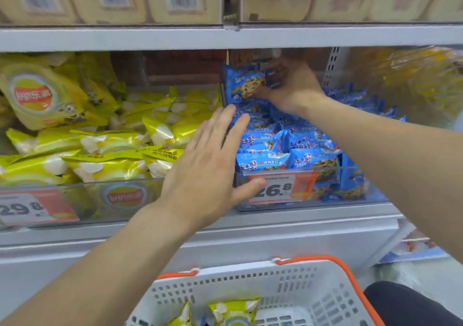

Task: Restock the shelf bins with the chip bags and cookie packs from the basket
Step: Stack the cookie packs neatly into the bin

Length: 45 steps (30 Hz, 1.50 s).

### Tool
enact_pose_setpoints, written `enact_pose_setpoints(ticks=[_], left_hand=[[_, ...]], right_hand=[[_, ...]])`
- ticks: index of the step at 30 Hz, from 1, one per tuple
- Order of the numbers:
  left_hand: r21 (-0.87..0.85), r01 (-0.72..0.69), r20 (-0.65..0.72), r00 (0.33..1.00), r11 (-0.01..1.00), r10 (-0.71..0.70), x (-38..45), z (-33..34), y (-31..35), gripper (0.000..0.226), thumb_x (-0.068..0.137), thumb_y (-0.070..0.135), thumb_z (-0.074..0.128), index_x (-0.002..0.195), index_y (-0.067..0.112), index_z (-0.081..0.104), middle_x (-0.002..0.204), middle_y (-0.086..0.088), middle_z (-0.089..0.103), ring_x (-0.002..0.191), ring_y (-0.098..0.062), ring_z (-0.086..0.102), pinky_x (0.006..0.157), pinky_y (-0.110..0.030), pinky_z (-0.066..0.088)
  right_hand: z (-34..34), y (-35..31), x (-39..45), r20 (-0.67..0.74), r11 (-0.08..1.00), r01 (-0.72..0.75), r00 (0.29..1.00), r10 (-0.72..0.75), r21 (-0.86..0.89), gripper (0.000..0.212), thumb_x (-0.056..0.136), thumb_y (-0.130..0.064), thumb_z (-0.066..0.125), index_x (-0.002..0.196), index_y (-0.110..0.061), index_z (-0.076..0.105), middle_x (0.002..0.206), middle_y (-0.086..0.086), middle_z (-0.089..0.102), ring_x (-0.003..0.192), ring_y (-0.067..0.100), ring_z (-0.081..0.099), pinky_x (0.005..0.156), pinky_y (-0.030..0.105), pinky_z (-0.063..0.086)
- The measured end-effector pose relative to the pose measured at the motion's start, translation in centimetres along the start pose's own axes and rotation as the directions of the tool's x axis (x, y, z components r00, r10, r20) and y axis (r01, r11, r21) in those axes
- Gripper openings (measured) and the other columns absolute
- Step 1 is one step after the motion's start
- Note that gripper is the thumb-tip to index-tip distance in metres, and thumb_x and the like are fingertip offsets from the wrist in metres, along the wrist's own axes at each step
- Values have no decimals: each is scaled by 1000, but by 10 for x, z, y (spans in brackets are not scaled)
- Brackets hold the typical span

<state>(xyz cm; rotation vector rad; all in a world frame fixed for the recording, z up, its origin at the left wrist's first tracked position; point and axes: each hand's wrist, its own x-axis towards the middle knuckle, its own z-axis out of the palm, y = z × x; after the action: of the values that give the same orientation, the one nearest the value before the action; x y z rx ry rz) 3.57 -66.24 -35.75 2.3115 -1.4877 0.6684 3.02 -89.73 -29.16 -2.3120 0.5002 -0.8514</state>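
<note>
Spanning the whole view: grey shelf (225, 37), with a clear bin (82, 200) of yellow chip bags (105, 165) on the left and, just beside it, a clear bin (325, 195) of blue cookie packs (288, 150) on the right. Below, near the bottom edge: white basket (288, 290) with orange handles, two yellow chip bags (233, 310) inside. Smaller: left hand (208, 170), grip wide, fingers straight, flat over the divide between the bins; right hand (293, 85), grip holding one cookie pack (246, 85) upright at the back of the blue pile.
</note>
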Motion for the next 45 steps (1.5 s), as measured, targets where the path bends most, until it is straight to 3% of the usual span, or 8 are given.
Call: enact_pose_setpoints(ticks=[7, 16, 23, 30, 35, 38, 41, 45], left_hand=[[-5, 21, -32, 999, 1000, -21, 0, 3, 3, 105, 77, 71, 48, 153, 3, 23, 160, -12, 26, 151, -24, 20, 121, -43, 23], [0, 39, -28, 999, 999, -39, 1, 5, 4, 105, 74, 70, 52, 153, 6, 24, 160, -9, 26, 151, -23, 18, 122, -41, 20], [-44, 32, -33, 999, 999, -33, 1, 3, 5, 102, 73, 70, 50, 151, 7, 27, 159, -8, 27, 151, -23, 18, 123, -40, 16], [-33, 56, 16, 998, 998, -56, 5, -10, 9, 106, 70, 71, 51, 149, 3, 31, 153, -13, 36, 148, -32, 21, 122, -48, 14], [-509, 23, -385, 888, 861, -252, -44, -16, 58, 41, 86, 20, 67, 119, 0, 54, 113, -11, 58, 107, -23, 55, 98, -30, 42], [-631, 167, -157, 929, 758, -335, -100, 8, 81, 25, 86, 16, 63, 109, 11, 56, 100, 0, 58, 91, -11, 54, 85, -17, 40], [-513, 366, 228, 930, 776, -288, -167, 51, 88, 23, 86, 20, 62, 109, 17, 56, 102, 2, 58, 93, -14, 53, 84, -30, 42], [-231, 454, 676, 711, 861, -194, -249, 87, 94, 35, 93, 32, 60, 124, 18, 53, 120, -2, 50, 112, -24, 50, 91, -37, 43]], right_hand=[[12, 5, 4, -108, 986, 14, 994, -32, -164, 50, 83, -25, 80, 127, -17, 58, 102, 3, 68, 92, 19, 64, 83, 33, 53], [8, -2, -1, 92, 982, 50, 995, -34, -181, 38, 91, -36, 69, 127, -30, 61, 118, 0, 62, 101, 17, 62, 82, 21, 41], [-4, -9, -16, 82, 972, 25, 997, -6, -235, 61, 92, -35, 67, 147, -28, 39, 138, 5, 56, 123, 27, 56, 86, 24, 43], [-39, -11, -90, -85, 971, 128, 985, -148, -202, 23, 89, -21, 65, 111, -18, 65, 96, -3, 61, 85, 13, 54, 84, 26, 46], [-41, 4, -195, -242, 921, 344, 892, -381, -182, 12, 83, 0, 62, 95, -3, 63, 97, 11, 49, 91, 16, 46, 85, 18, 37], [-25, 41, -264, -93, 907, 388, 909, -406, -167, 10, 82, 4, 62, 92, 1, 61, 98, 13, 46, 94, 24, 47, 86, 23, 39], [2, 81, -320, 192, 920, 357, 926, -325, -163, 16, 83, -1, 63, 99, -6, 60, 103, 6, 46, 96, 24, 50, 82, 26, 41], [39, 127, -377, 624, 943, 246, 780, -56, -223, 25, 82, -2, 63, 106, -10, 61, 107, 8, 52, 96, 28, 55, 79, 36, 47]])
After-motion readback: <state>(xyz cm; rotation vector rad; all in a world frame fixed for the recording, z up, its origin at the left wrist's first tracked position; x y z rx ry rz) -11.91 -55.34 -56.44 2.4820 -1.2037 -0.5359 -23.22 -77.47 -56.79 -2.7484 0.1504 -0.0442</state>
